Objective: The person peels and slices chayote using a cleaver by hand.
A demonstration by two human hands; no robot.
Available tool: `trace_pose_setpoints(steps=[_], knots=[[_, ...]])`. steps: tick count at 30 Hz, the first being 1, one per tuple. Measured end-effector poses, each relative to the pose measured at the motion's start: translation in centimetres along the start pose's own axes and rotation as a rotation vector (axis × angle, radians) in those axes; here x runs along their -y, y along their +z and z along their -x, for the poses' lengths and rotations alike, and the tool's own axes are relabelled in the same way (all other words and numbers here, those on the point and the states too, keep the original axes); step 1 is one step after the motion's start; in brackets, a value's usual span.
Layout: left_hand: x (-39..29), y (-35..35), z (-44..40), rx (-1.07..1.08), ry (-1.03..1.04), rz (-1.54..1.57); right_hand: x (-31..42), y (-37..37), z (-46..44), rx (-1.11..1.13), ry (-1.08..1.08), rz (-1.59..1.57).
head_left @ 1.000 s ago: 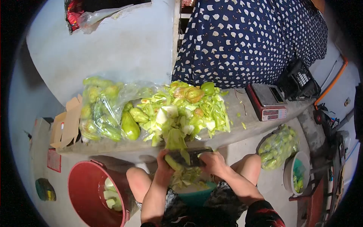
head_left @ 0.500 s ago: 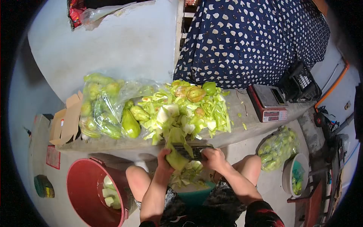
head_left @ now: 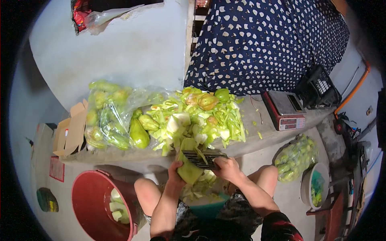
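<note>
Between my knees, my left hand (head_left: 175, 173) is wrapped round a large pale green chayote (head_left: 189, 171), partly peeled, with a strip of peel hanging over it. My right hand (head_left: 229, 168) grips a dark, ridged blade-like tool (head_left: 205, 158) that lies against the chayote's right side. Just beyond my hands, a heap of green peelings (head_left: 221, 120) covers the concrete ledge (head_left: 257, 140), with brownish chayotes (head_left: 207, 102) on top. More peelings (head_left: 199, 187) lie below my hands, over something teal. Whole green chayotes (head_left: 139, 134) rest left of the heap.
A red bucket (head_left: 90, 201) with pale pieces stands at left. A plastic bag of chayotes (head_left: 108, 116) and an open cardboard box (head_left: 71, 130) sit on the ledge's left; a scale (head_left: 283, 108) and black crate (head_left: 319, 86) on its right. A full bag (head_left: 295, 158) lies by a basin (head_left: 306, 188).
The chayote has been turned in my left hand and shows more of its broad side. The dark tool in my right hand has shifted slightly and tilted against it.
</note>
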State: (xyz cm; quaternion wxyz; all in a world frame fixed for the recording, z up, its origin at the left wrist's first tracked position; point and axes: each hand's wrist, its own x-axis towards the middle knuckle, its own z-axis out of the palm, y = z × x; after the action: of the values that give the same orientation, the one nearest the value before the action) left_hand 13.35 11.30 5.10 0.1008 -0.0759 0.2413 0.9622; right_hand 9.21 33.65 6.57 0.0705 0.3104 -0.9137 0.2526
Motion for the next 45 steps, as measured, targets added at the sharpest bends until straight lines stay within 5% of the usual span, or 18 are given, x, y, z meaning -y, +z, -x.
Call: trace_pose_setpoints(steps=[4,8,10,17,19,24,26,30,36,38,45], knots=[[0.0,-1.2,-0.4,0.152,-0.049,0.17,1.4,-1.1,0.3,-0.01,-0.143,-0.124],[0.2,-0.3,0.1,-0.028,-0.063,-0.057,-1.1,0.7,-1.6,-0.102,0.145,-0.01],[-0.1,0.6,0.0,0.118,-0.063,0.04,-1.2,0.9,-1.6,-0.102,0.151,0.001],[-0.2,-1.1,-0.3,0.074,-0.017,0.176,0.1,0.3,-1.7,-0.204,0.164,-0.22],[-0.2,-0.9,-0.5,-0.055,0.035,0.25,-0.4,0.2,-2.3,-0.076,0.473,-0.315],[-0.5,-0.4,-0.7,-0.073,0.029,0.318,0.3,0.2,-0.1,-0.181,0.061,-0.227],[-0.3,-0.7,-0.9,-0.073,0.033,0.337,0.8,-0.1,0.0,-0.163,-0.315,-0.239],[0.2,-1.0,-0.8,-0.031,0.04,0.288,2.2,0.3,0.0,-0.09,-0.451,-0.039],[0.6,-0.5,-0.7,0.16,0.016,0.342,2.2,1.0,0.2,-0.147,-0.42,0.006],[0.6,-0.6,-0.4,-0.086,0.016,0.283,1.7,0.6,0.1,-0.096,-0.27,-0.046],[0.0,-0.8,-0.4,-0.058,0.074,0.163,0.9,0.3,0.1,-0.124,-0.03,-0.146]])
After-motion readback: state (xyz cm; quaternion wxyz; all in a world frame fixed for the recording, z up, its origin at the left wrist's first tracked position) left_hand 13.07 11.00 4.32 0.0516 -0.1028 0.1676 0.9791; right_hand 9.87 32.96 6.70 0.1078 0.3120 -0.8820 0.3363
